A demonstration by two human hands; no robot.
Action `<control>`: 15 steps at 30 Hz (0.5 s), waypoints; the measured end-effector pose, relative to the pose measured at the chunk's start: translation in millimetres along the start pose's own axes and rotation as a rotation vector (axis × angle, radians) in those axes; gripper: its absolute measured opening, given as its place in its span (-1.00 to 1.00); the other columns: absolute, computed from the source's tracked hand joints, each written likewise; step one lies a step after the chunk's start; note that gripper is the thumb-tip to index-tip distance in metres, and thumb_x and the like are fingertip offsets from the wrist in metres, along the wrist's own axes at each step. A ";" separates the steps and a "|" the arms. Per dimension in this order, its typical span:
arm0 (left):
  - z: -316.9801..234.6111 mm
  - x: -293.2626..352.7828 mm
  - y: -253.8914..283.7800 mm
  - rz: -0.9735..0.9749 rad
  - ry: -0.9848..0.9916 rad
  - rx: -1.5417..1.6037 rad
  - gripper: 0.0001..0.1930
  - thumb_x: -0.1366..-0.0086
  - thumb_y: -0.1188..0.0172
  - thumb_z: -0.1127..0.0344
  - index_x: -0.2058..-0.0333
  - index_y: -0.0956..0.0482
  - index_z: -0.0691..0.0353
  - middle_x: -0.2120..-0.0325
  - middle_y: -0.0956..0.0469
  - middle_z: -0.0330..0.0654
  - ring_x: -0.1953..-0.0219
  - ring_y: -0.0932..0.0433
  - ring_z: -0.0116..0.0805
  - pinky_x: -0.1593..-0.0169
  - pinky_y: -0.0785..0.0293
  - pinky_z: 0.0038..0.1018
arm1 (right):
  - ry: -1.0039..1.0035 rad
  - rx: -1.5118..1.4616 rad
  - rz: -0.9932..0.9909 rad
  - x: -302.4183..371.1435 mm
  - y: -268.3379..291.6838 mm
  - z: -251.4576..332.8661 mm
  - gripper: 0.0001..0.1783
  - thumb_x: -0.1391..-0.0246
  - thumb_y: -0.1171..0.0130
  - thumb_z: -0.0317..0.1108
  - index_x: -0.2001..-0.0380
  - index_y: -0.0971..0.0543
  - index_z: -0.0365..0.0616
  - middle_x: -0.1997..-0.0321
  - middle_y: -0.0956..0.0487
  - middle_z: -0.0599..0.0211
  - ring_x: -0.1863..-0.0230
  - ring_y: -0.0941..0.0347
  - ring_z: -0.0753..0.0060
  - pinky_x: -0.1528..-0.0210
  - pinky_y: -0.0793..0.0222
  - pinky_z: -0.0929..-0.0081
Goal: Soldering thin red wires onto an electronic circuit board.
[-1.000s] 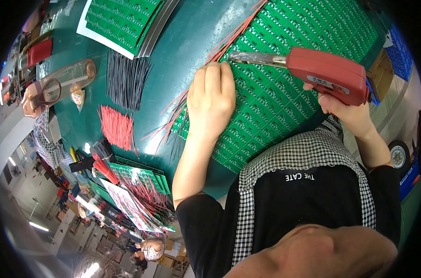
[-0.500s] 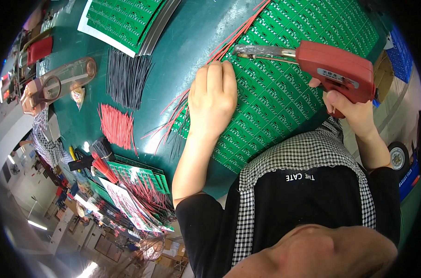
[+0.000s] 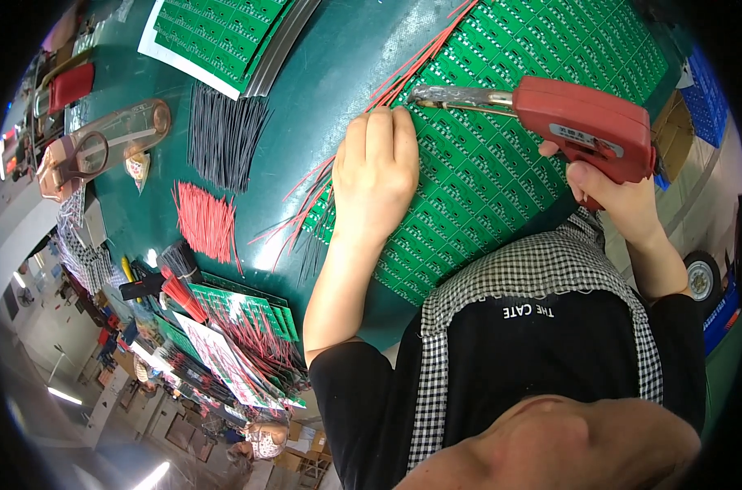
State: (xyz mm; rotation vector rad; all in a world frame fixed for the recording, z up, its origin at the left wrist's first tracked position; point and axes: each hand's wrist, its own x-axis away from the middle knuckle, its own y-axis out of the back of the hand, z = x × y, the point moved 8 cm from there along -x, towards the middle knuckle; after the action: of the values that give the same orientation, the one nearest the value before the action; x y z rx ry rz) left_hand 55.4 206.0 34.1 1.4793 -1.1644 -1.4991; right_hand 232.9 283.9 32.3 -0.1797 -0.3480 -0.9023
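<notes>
My right hand [image 3: 612, 189] grips a red soldering gun [image 3: 579, 122] by its handle. Its dark metal tip points left and meets the far-left edge of a green circuit board panel [image 3: 477, 192], beside my left fingertips. My left hand [image 3: 376, 167] rests over that edge with its fingers pressed together on red wire; the fingertips are partly hidden. Red wires [image 3: 424, 59] run along the panel's edge beyond my fingers. More red and black wires [image 3: 305, 216] stick out on the near side of my left wrist.
On the green table lie a bundle of black wires [image 3: 224, 139] and a bundle of red wires [image 3: 205, 222]. Stacked green boards [image 3: 216, 37] stand at the far left. Wired boards [image 3: 236, 351] are piled at the near left. A pinkish transparent bottle [image 3: 113, 143] lies farther left.
The soldering gun has shifted slightly left, its body a little lower, with my right hand. My left hand stays in place on the panel's edge.
</notes>
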 end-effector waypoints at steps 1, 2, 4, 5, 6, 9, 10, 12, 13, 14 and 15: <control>-1.2 -2.3 -0.4 -0.009 -0.008 0.007 -0.72 0.12 -0.06 0.46 0.33 -0.45 0.38 0.40 -0.40 -0.11 0.37 -0.42 -0.28 0.34 -0.43 -0.50 | 0.000 0.008 -0.015 2.0 2.4 2.9 -0.68 0.08 -0.18 -0.41 0.19 -0.47 -0.21 0.32 -0.56 0.42 0.61 -0.26 0.79 0.59 -0.19 0.80; -2.2 -4.6 -0.7 -0.017 -0.015 0.020 -0.72 0.12 -0.06 0.46 0.33 -0.45 0.38 0.40 -0.40 -0.11 0.37 -0.42 -0.28 0.34 -0.43 -0.50 | 0.004 0.009 -0.031 4.0 5.2 6.0 -0.68 0.07 -0.18 -0.41 0.19 -0.47 -0.21 0.32 -0.56 0.42 0.61 -0.26 0.79 0.59 -0.18 0.80; -1.1 -3.1 -0.3 -0.001 -0.006 0.004 -0.72 0.12 -0.06 0.46 0.33 -0.45 0.38 0.40 -0.40 -0.12 0.37 -0.42 -0.29 0.35 -0.43 -0.50 | 0.009 -0.007 -0.020 2.4 5.6 4.8 -0.69 0.07 -0.18 -0.40 0.19 -0.47 -0.20 0.32 -0.56 0.42 0.61 -0.26 0.79 0.60 -0.18 0.81; -0.6 -3.0 -0.1 0.001 -0.004 0.001 -0.72 0.12 -0.06 0.46 0.33 -0.45 0.38 0.40 -0.40 -0.12 0.37 -0.42 -0.29 0.35 -0.43 -0.50 | 0.003 -0.012 -0.010 2.1 5.8 3.8 -0.69 0.07 -0.17 -0.40 0.20 -0.46 -0.20 0.32 -0.56 0.41 0.62 -0.26 0.79 0.61 -0.17 0.81; -0.2 -2.5 -0.4 0.003 -0.003 -0.002 -0.72 0.12 -0.06 0.46 0.33 -0.45 0.38 0.40 -0.40 -0.12 0.37 -0.42 -0.29 0.35 -0.43 -0.50 | -0.003 -0.016 0.000 1.3 5.4 2.4 -0.69 0.06 -0.17 -0.40 0.20 -0.46 -0.21 0.32 -0.56 0.40 0.62 -0.26 0.79 0.61 -0.17 0.81; 0.1 -3.2 -0.3 0.003 -0.002 -0.006 -0.72 0.12 -0.06 0.46 0.33 -0.45 0.38 0.40 -0.40 -0.12 0.37 -0.42 -0.29 0.36 -0.43 -0.51 | 0.017 -0.034 0.007 -0.7 4.3 2.5 -0.68 0.06 -0.16 -0.41 0.18 -0.45 -0.22 0.31 -0.55 0.34 0.62 -0.26 0.77 0.62 -0.17 0.80; 0.0 -3.8 0.3 0.002 -0.002 -0.008 -0.72 0.12 -0.06 0.46 0.34 -0.45 0.37 0.41 -0.40 -0.12 0.37 -0.43 -0.29 0.36 -0.43 -0.51 | 0.019 -0.035 0.008 -0.9 5.1 2.5 -0.68 0.06 -0.16 -0.41 0.18 -0.45 -0.22 0.31 -0.55 0.34 0.62 -0.26 0.77 0.62 -0.17 0.80; 0.0 -4.4 1.8 -0.003 -0.004 -0.015 -0.73 0.12 -0.06 0.46 0.34 -0.45 0.37 0.41 -0.41 -0.12 0.37 -0.43 -0.30 0.36 -0.43 -0.51 | 0.079 -0.083 -0.007 0.0 9.8 7.3 -0.66 0.05 -0.13 -0.43 0.15 -0.42 -0.26 0.29 -0.54 0.25 0.63 -0.26 0.74 0.62 -0.18 0.78; -0.1 -4.5 3.0 -0.006 -0.005 -0.020 -0.73 0.12 -0.07 0.46 0.34 -0.45 0.37 0.41 -0.41 -0.12 0.37 -0.43 -0.30 0.36 -0.43 -0.51 | 0.084 -0.082 -0.007 0.8 11.5 7.9 -0.66 0.05 -0.13 -0.43 0.15 -0.42 -0.26 0.29 -0.54 0.25 0.63 -0.26 0.74 0.62 -0.18 0.78; 0.0 -4.7 4.3 -0.012 -0.006 -0.022 -0.73 0.12 -0.07 0.46 0.34 -0.45 0.37 0.41 -0.41 -0.12 0.37 -0.43 -0.30 0.36 -0.43 -0.51 | 0.120 -0.091 -0.028 2.0 15.2 11.5 -0.65 0.05 -0.13 -0.43 0.15 -0.41 -0.27 0.28 -0.54 0.22 0.63 -0.26 0.72 0.61 -0.18 0.77; -1.2 -5.8 2.0 -0.015 -0.016 -0.023 -0.73 0.12 -0.07 0.46 0.34 -0.46 0.37 0.41 -0.41 -0.13 0.37 -0.43 -0.31 0.36 -0.43 -0.51 | 0.152 -0.102 -0.059 3.9 20.1 13.7 -0.65 0.04 -0.12 -0.43 0.14 -0.40 -0.29 0.28 -0.53 0.19 0.63 -0.26 0.70 0.61 -0.19 0.76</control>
State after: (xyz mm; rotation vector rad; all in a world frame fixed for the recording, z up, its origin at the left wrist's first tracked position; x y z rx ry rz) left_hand 56.8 210.6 38.1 1.4655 -1.1439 -1.5319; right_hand 248.1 297.3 46.3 -0.1943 -0.1669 -0.9864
